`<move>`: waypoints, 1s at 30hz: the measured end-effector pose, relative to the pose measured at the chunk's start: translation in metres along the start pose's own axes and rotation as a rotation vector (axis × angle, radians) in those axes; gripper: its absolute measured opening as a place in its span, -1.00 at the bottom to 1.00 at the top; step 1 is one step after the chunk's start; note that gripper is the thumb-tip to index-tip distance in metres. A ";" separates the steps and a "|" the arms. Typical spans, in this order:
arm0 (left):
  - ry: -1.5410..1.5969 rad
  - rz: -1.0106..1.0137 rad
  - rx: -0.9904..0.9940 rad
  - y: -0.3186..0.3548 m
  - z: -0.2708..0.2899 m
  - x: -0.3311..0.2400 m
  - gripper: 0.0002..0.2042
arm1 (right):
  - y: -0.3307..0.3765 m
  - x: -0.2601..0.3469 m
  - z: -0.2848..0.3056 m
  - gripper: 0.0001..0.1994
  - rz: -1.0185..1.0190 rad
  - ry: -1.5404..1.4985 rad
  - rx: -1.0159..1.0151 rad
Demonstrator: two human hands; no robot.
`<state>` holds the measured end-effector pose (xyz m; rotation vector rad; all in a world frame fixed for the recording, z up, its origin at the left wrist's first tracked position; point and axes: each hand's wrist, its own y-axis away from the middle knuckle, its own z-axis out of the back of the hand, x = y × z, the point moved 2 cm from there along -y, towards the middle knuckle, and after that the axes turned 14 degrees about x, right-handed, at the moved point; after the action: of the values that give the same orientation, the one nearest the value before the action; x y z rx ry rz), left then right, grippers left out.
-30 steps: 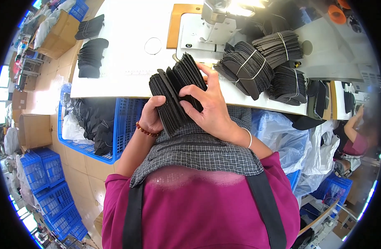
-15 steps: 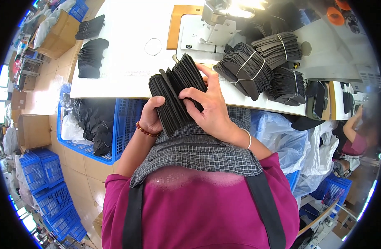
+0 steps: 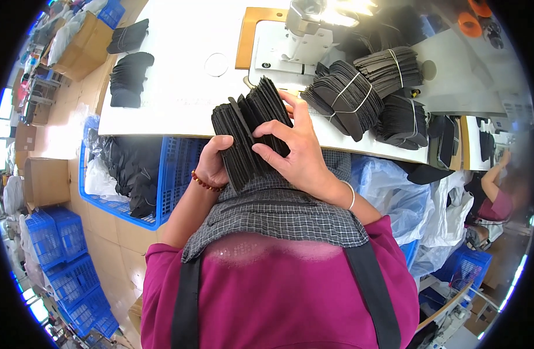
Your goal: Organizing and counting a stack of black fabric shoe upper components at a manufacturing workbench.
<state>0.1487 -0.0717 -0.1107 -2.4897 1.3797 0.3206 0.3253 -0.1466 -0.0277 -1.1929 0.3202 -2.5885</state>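
The white tabletop [image 3: 179, 99] of a sewing station spans the upper part of the view. A fanned stack of black flat pieces [image 3: 249, 131] is held at its near edge, and this stack serves as the landmark for all positions below.

Far left of the stack, two small piles of black pieces [image 3: 127, 78] rest on the tabletop. Below and left of the stack, beneath the tabletop edge, a blue crate [image 3: 162, 180] holds more black material.

The left hand [image 3: 213, 166] sits at the lower-left corner of the stack. Its fingers are wrapped around the stack's lower end from the left and underneath, supporting it. The stack's long axis runs from that hand upward and slightly right, toward the sewing machine [image 3: 304, 35] directly above.

The right hand [image 3: 299, 154] lies against the stack's right face. Its fingers [image 3: 272, 131] are spread across the fanned edges, with the thumb pressed low on the pieces, so both hands hold the stack. The right hand covers the loose upper edges and is the nearer one to them; the left hand only clamps the base.

Right of the stack, banded bundles of black pieces [image 3: 342, 96] lie on the tabletop, just beside the right hand's fingertips but apart from the stack.
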 end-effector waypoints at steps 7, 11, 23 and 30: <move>0.009 0.012 0.000 0.001 0.004 0.000 -0.41 | -0.001 0.001 -0.003 -0.75 -0.016 -0.078 -0.032; -0.011 0.002 0.021 -0.003 -0.003 -0.001 -0.36 | -0.005 0.004 -0.003 -0.73 0.010 -0.085 -0.078; 0.002 -0.011 0.103 -0.006 0.002 -0.003 -0.33 | -0.004 0.004 -0.003 -0.74 0.045 0.010 -0.044; -0.017 -0.033 0.078 -0.009 0.001 -0.001 -0.32 | -0.005 0.004 -0.005 -0.73 0.059 0.046 -0.079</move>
<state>0.1559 -0.0660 -0.1105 -2.4384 1.3169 0.2758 0.3184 -0.1430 -0.0263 -1.1333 0.4650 -2.5766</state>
